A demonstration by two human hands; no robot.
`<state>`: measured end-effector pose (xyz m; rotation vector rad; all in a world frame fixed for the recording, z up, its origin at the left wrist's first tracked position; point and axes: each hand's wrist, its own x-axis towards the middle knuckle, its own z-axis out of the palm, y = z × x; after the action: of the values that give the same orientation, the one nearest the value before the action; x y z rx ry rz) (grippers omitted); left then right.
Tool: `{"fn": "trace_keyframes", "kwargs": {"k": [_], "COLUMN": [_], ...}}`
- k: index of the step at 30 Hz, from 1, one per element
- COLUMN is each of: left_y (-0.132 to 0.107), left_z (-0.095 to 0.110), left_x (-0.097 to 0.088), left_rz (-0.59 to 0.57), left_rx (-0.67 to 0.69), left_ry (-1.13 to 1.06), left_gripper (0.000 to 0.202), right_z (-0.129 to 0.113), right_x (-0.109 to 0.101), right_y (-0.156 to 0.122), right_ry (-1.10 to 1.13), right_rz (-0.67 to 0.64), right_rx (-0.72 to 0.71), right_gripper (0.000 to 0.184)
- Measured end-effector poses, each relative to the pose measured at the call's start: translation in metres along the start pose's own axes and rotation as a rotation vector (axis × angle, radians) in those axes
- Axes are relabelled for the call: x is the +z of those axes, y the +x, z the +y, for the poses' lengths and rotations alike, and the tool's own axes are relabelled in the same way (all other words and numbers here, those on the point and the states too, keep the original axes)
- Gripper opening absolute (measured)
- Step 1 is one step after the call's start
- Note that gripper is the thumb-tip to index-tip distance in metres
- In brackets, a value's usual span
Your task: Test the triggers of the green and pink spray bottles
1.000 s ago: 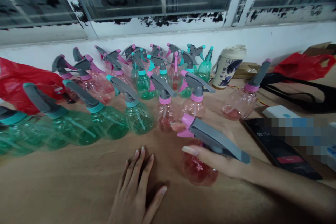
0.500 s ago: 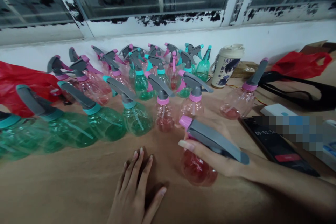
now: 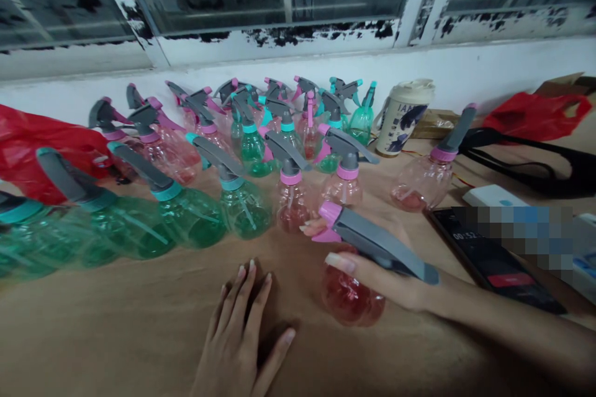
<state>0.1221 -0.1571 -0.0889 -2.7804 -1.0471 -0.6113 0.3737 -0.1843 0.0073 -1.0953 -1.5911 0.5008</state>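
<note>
My right hand [image 3: 395, 282] is wrapped round the neck of a pink spray bottle [image 3: 351, 294] standing on the wooden table [image 3: 116, 329]. Its grey spray head [image 3: 382, 245] with a pink nozzle points left, and one fingertip rests on the pink trigger. My left hand [image 3: 239, 338] lies flat on the table just left of that bottle, fingers stretched out and holding nothing.
Several green and pink spray bottles [image 3: 242, 198] stand in rows toward the wall. One pink bottle [image 3: 426, 177] stands apart at the right, by a lidded cup [image 3: 403, 115]. A phone [image 3: 493, 263], black strap [image 3: 535, 161] and red bags [image 3: 28, 142] lie at the sides.
My right fingers have released the trigger after squeezing it half a second ago, so the pink trigger shows again. The left hand has stayed flat in place.
</note>
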Motion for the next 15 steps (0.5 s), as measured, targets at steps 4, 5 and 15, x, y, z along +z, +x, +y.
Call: {"fn": "trace_keyframes", "kwargs": {"k": [4, 5, 15], "left_y": [0.0005, 0.0005, 0.0005], "left_z": [-0.0004, -0.0005, 0.0002], "left_x": [0.002, 0.0025, 0.001], "left_rz": [0.014, 0.013, 0.012], "left_rx": [0.018, 0.018, 0.018], "left_ry": [0.02, 0.024, 0.025], "left_gripper": [0.064, 0.064, 0.063], "right_z": [0.0011, 0.0013, 0.0013], "right_x": [0.0006, 0.0006, -0.0004], "right_y": [0.0002, 0.0001, 0.0005], "right_ry": [0.008, 0.006, 0.007], "right_rz": [0.005, 0.004, -0.021], "right_rx": [-0.002, 0.004, 0.017], "right_gripper": [0.017, 0.017, 0.016]}}
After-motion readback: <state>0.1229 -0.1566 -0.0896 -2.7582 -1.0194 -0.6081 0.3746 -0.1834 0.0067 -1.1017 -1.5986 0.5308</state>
